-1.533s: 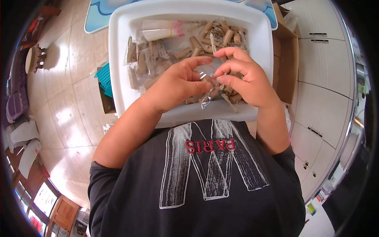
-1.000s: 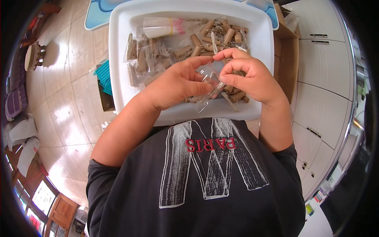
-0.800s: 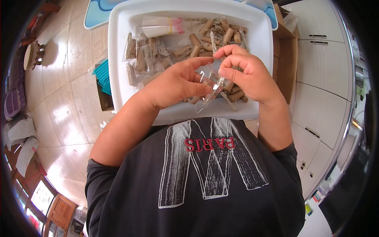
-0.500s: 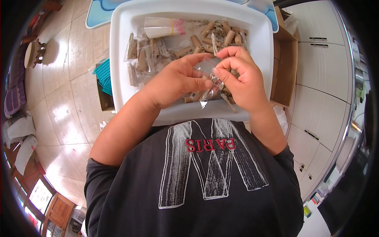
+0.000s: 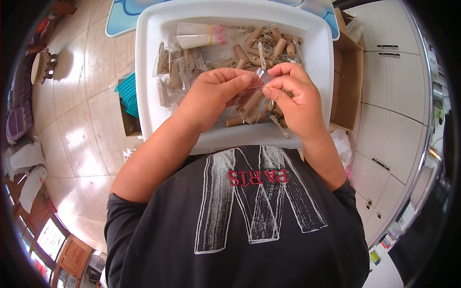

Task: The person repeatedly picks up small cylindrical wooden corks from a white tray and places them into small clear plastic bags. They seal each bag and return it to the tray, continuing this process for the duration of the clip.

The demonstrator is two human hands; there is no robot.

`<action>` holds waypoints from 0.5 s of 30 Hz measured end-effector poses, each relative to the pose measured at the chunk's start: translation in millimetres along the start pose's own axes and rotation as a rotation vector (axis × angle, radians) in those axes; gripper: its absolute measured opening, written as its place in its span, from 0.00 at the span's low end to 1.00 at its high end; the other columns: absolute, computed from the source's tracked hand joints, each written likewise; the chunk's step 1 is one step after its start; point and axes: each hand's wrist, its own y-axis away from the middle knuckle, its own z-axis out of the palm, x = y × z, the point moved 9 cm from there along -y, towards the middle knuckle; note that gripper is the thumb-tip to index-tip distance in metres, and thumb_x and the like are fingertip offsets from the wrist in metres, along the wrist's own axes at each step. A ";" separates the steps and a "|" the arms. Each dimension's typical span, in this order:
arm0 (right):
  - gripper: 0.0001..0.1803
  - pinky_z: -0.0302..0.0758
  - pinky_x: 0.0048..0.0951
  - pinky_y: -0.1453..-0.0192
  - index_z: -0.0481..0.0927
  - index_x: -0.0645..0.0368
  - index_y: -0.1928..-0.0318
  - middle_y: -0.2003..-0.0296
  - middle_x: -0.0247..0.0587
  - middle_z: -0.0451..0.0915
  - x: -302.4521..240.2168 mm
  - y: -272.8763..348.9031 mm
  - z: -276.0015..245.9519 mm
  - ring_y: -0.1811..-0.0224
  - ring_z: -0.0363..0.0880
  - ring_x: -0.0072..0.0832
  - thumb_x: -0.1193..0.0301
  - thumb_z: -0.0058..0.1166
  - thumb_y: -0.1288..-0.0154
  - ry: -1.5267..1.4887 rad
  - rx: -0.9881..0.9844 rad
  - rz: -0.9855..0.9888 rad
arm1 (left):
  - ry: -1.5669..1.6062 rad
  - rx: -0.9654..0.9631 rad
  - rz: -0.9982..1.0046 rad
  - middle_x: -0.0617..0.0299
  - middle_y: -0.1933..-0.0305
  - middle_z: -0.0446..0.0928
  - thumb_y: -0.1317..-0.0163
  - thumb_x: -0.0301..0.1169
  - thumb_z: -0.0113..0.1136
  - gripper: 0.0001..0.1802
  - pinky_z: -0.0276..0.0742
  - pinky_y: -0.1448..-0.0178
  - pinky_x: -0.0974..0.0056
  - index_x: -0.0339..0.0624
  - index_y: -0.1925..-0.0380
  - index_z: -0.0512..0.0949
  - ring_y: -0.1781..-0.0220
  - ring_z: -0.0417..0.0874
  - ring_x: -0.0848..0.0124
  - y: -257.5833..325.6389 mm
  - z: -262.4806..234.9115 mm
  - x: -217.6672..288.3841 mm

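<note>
A white tray rests in front of me, filled with several small tan cylinders, some loose and some sealed in clear bags. Both hands meet above the tray's near half. My left hand and my right hand pinch the top of one small clear bag between fingertips. A tan cylinder sits inside that bag, hanging slanted below my fingers.
A bundle of empty clear bags lies at the tray's far edge. An open cardboard box stands at the right, white cabinets beyond it. A teal item lies on the tiled floor at the left.
The bag has dropped from a raised, upright hold to hang lower between my fingertips. Both hands have drawn a little closer together over the tray.
</note>
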 end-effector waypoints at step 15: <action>0.07 0.69 0.31 0.57 0.80 0.57 0.72 0.66 0.34 0.75 -43.4 -8.6 -7.2 0.62 0.73 0.33 0.74 0.63 0.55 0.319 0.268 -0.302 | 0.061 0.137 0.121 0.64 0.67 0.78 0.39 0.25 0.54 0.08 0.66 0.68 0.77 0.34 0.62 0.77 0.70 0.73 0.82 1.1 -5.4 7.7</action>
